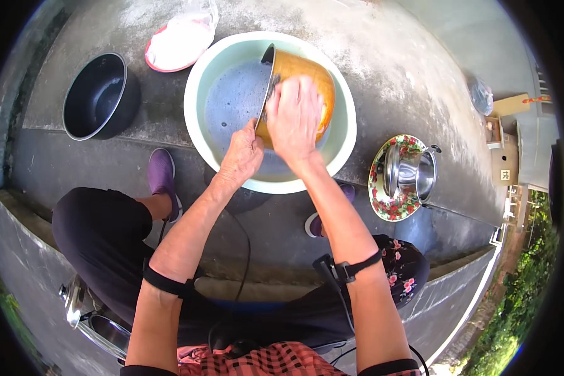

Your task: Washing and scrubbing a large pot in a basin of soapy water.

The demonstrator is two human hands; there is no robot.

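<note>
The brown pot (319,74) is tipped on its side within the pale basin (192,106), over the right half and reaching from near the far rim toward the near rim; its mouth faces the basin's left edge, where cloudy water (235,94) with dark specks lies.

The left hand (242,152) is curled nearly closed, above the basin's near rim, with its finger and thumb at the near end of the pot's lip, which it has hold of; the right hand (292,116) lies over the pot's outer wall, fingers fairly straight and close together; a small dark thing (274,83) shows between its fingers and the lip, though I cannot tell whether the hand grips it.

On the floor (44,156), toward its left edge, stands a black pot (97,100), well apart from the basin; a red dish (149,57) with a white bag (185,41) on it sits just beside the basin's far left rim; near the basin's right edge is a flowered plate (391,210), which carries a steel pot (415,172) and, touching or just beside it, a lid (391,170).
</note>
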